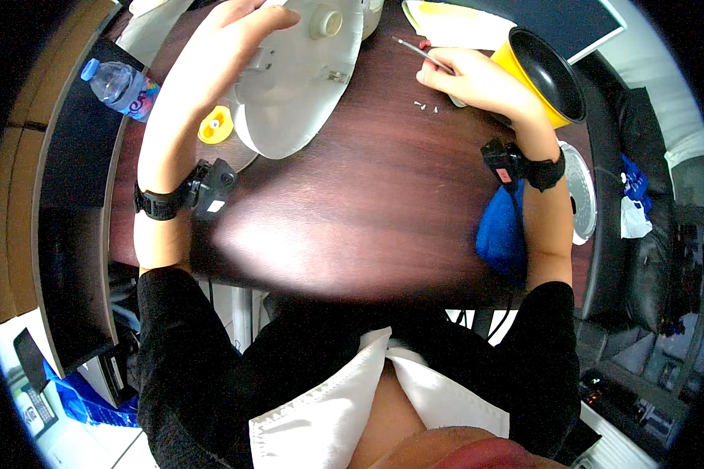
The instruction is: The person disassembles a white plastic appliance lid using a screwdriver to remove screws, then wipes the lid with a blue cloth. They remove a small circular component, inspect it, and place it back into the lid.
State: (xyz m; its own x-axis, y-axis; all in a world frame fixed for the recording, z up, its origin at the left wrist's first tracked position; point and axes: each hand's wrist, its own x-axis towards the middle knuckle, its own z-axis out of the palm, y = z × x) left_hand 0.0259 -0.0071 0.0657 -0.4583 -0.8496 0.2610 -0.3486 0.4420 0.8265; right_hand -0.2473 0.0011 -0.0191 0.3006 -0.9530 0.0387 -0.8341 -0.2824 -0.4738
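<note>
At the upper left, my left hand [238, 35] is closed on the edge of a white plastic housing [289, 109]; some of its fingers are cut off by the frame's top. The housing's hollow side faces up, showing a round white boss [326, 22] and small metal clips. My right hand [469, 78] is closed around a screwdriver [426, 55], its thin metal shaft pointing up and left toward the housing. Below that hand, several small screws [425, 106] lie on the dark wooden table [352, 211]. A round yellow plastic part [215, 125] sits beside my left forearm.
A yellow pot with a black inside [544, 78] stands beside my right hand. By my right forearm are a blue cloth [499, 230] and a round lid [579, 195]. A water bottle [121, 87] is at the left; a yellow-and-white sheet [457, 25] lies at the back.
</note>
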